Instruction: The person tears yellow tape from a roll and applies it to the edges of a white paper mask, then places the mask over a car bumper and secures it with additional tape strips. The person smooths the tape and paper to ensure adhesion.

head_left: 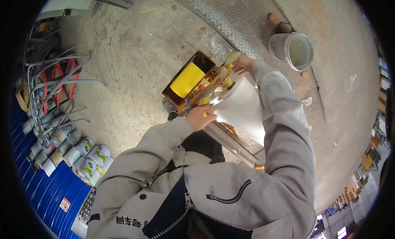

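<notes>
A large white sheet (242, 105) curves in front of me, between my hands and under my right forearm. My left hand (199, 117) is closed on its near left edge, with a small yellow strip (205, 113) at the fingertips. At the sheet's far edge, my right hand (242, 65) has its fingers bent beside a yellow piece (230, 69); its thumb is mostly hidden. Just left of the sheet stands a rusty brown metal tray (169, 93) with a smooth yellow sheet (188, 80) in it. A stained rail (209, 90) with rust and yellow patches runs along the tray.
Clear crumpled plastic (214, 48) lies beyond the tray. A white bucket (284, 48) stands far right by a ridged metal plate (230, 17). Long metal bars (232, 144) lie below the sheet. Bent metal tubing (53, 85) and several paint pails (88, 152) crowd the left.
</notes>
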Demonstrator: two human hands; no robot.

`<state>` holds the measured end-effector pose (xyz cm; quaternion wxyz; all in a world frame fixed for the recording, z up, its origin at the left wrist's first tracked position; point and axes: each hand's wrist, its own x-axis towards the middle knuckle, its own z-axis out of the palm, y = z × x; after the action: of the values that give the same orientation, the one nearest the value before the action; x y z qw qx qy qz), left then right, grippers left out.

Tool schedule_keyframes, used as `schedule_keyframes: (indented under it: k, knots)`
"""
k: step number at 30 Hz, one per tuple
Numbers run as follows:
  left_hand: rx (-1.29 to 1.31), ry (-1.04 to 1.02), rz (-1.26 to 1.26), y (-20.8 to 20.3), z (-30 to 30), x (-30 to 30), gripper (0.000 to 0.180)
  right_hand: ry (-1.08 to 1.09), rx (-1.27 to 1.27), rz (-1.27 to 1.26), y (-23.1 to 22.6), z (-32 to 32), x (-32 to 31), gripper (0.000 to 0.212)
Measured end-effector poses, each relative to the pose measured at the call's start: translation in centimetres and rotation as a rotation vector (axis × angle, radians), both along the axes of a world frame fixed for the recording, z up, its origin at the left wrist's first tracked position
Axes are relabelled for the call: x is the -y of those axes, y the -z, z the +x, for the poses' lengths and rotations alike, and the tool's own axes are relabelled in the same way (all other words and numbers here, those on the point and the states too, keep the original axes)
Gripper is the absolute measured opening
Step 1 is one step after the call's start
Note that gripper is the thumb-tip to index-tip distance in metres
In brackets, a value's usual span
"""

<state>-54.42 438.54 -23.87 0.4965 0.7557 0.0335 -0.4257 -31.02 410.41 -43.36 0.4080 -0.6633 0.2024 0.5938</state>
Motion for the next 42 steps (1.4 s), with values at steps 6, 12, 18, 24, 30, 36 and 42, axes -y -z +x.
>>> schedule_keyframes:
  k: [6,12,18,24,30,36,42]
  knots:
    - [-0.122,-0.079,-0.150,-1.7,-1.5,-1.8,0.036,0.028,0.010,0.033,-0.3,0.3,-0.6,0.037]
    - [-0.237,-0.256,-0.231,-0.5,-3.2,-1.8,0.030,-0.121,0.233,0.109,-2.4,1.3,0.7,0.027]
    - [-0.153,-0.229,-0.227,0.6,-3.2,-2.0,0.030,-0.260,0.702,-0.126,-11.1,2.5,2.4,0.029]
    - [-0.178,-0.200,-0.287,1.1,-2.6,-2.4,0.030,-0.166,1.073,-0.254,-30.2,5.5,9.0,0.032]
    - [-0.038,-0.065,-0.257,2.6,-2.0,-2.7,0.039,-0.330,1.205,-0.367,-40.6,1.7,6.6,0.027]
    - [0.031,-0.084,-0.353,3.8,-1.8,-2.6,0.042,-0.325,1.286,-0.381,-43.6,-3.2,1.6,0.025]
    - [0.049,-0.071,-0.387,4.3,-2.0,-2.7,0.038,-0.318,1.287,-0.447,-43.6,-5.1,1.1,0.029]
